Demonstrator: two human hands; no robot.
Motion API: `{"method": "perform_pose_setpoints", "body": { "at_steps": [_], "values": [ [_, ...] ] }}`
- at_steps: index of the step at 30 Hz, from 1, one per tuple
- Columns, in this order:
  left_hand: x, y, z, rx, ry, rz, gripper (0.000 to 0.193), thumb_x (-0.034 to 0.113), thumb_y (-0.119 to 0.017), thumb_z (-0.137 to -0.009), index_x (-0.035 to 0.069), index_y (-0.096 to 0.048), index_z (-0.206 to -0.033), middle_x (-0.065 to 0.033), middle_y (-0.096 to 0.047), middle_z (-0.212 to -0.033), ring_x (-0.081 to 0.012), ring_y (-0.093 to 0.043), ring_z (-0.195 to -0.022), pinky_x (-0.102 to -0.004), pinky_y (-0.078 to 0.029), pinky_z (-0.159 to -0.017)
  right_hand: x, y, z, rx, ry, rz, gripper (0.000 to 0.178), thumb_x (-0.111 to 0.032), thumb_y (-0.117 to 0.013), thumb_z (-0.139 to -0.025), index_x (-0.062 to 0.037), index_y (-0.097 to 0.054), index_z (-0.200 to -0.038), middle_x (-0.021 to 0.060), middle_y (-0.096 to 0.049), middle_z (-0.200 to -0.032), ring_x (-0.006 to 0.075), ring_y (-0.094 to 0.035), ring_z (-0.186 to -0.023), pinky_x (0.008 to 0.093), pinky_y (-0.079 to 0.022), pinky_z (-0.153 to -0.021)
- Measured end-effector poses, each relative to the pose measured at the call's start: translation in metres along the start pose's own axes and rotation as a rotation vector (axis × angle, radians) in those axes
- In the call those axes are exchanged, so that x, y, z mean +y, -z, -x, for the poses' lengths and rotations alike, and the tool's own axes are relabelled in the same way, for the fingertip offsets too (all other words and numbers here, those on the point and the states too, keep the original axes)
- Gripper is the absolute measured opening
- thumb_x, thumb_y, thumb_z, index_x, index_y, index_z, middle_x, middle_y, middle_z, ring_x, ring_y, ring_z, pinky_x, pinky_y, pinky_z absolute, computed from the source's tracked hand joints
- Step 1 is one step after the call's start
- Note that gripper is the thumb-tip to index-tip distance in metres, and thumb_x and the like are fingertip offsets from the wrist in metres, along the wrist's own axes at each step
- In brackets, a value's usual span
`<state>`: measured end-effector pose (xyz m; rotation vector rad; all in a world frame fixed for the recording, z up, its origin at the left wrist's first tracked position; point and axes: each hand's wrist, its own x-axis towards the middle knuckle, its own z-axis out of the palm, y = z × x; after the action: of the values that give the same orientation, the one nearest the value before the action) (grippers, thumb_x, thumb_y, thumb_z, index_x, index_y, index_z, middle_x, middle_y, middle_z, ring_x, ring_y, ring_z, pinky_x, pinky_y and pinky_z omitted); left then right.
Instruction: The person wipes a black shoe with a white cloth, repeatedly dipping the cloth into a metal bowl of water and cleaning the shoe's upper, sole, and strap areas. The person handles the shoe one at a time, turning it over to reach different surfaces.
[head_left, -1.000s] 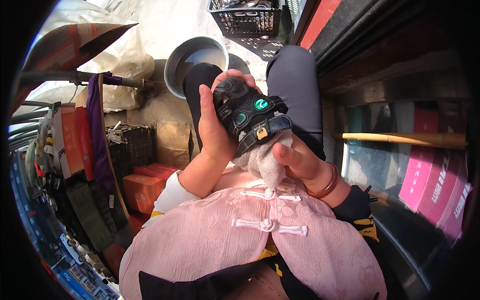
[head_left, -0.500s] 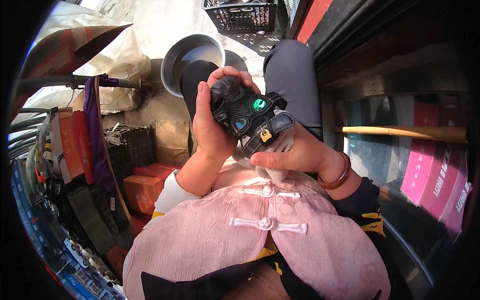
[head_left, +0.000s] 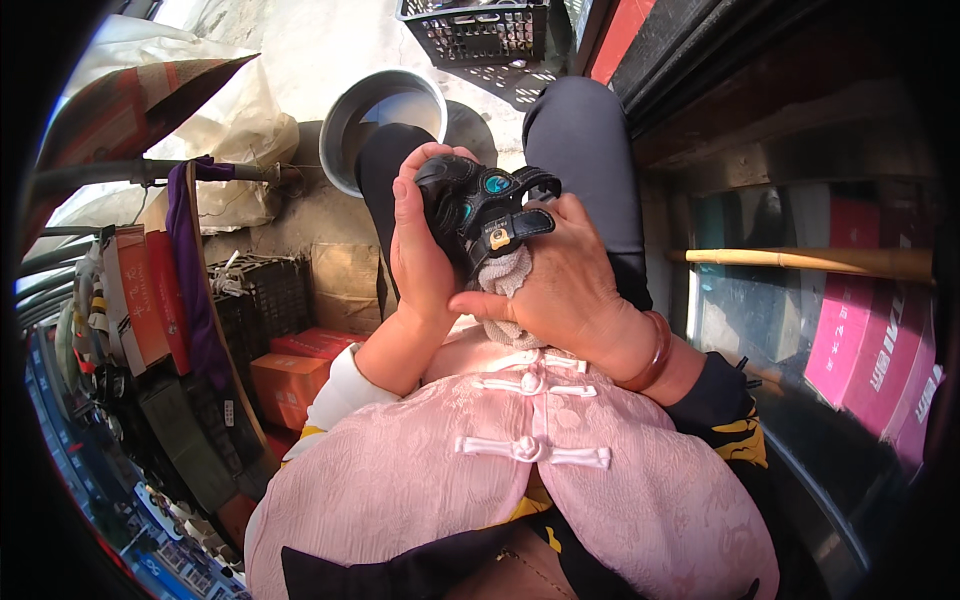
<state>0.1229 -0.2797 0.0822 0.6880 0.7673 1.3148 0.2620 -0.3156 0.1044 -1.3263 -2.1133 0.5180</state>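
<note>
A small black sandal with straps, white stitching and shiny blue-green ovals is held up over my lap. My left hand wraps round its toe end from the left, fingers behind it and thumb up along its side. A crumpled grey-beige cloth is bunched at the heel end, partly inside the shoe. My right hand grips this cloth, with the thumb stretched across it; its other fingers are mostly hidden. One loose strap with a yellow badge lies over the heel end next to my right hand.
Beyond my left knee stands a metal basin. Farther off is a black plastic crate. Orange and red boxes and a purple cloth are at left. A bamboo pole crosses glass at right, near pink boxes.
The sandal has tilted and shifted slightly left and down. My right hand has turned so its back now shows, and more of the cloth is visible below the heel.
</note>
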Motion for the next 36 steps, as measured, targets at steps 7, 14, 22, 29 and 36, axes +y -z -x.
{"method": "perform_pose_setpoints", "body": {
  "at_steps": [7,14,22,29,36],
  "values": [
    [0.022,-0.005,-0.007,-0.04,-0.283,-0.072,0.061,0.057,-0.03,-0.101,0.002,-0.043,-0.123,-0.0166,-0.056,-0.118,-0.0253,-0.058,-0.107,-0.0388,-0.051,-0.091,-0.002,0.0,0.017,-0.072,-0.084,-0.298,0.044,-0.027,-0.082,-0.067,-0.0102,-0.067,-0.105,0.0077,-0.068,-0.097,0.0288,-0.062,-0.087,0.0365,-0.046,-0.086],
    [0.027,-0.014,-0.006,-0.055,-0.095,0.033,0.063,0.059,-0.024,-0.1,0.003,-0.041,-0.125,-0.022,-0.055,-0.122,-0.0343,-0.058,-0.113,-0.0457,-0.053,-0.093,-0.003,0.002,0.008,0.009,0.108,-0.233,0.047,-0.032,-0.085,-0.066,-0.0141,-0.068,-0.106,0.0062,-0.065,-0.106,0.0295,-0.06,-0.105,0.0408,-0.045,-0.095],
    [0.014,-0.01,0.007,-0.036,-0.129,0.073,0.064,0.06,-0.025,-0.1,0.004,-0.041,-0.125,-0.0227,-0.054,-0.122,-0.0352,-0.058,-0.111,-0.0459,-0.053,-0.093,-0.013,0.006,-0.003,0.078,0.108,-0.05,0.055,-0.046,-0.084,-0.058,-0.0124,-0.07,-0.099,0.0046,-0.063,-0.095,0.0245,-0.059,-0.087,0.0389,-0.045,-0.079],
    [0.02,-0.012,0.012,-0.031,-0.312,-0.062,0.071,0.067,-0.032,-0.095,0.004,-0.04,-0.126,-0.0198,-0.053,-0.123,-0.0341,-0.058,-0.111,-0.0474,-0.054,-0.089,-0.02,0.011,0.001,0.069,0.089,0.036,0.05,-0.046,-0.081,-0.062,-0.014,-0.07,-0.099,0.0032,-0.064,-0.097,0.0207,-0.061,-0.083,0.0354,-0.045,-0.075],
    [0.033,-0.002,-0.003,-0.185,-0.519,0.064,0.066,0.066,-0.03,-0.096,0.007,-0.043,-0.123,-0.0189,-0.055,-0.119,-0.0353,-0.058,-0.11,-0.0503,-0.051,-0.092,-0.006,-0.004,0.015,0.062,0.114,-0.062,0.041,-0.023,-0.079,-0.073,-0.0107,-0.065,-0.11,0.0051,-0.065,-0.095,0.0236,-0.061,-0.077,0.0334,-0.046,-0.069]
  ]
}}
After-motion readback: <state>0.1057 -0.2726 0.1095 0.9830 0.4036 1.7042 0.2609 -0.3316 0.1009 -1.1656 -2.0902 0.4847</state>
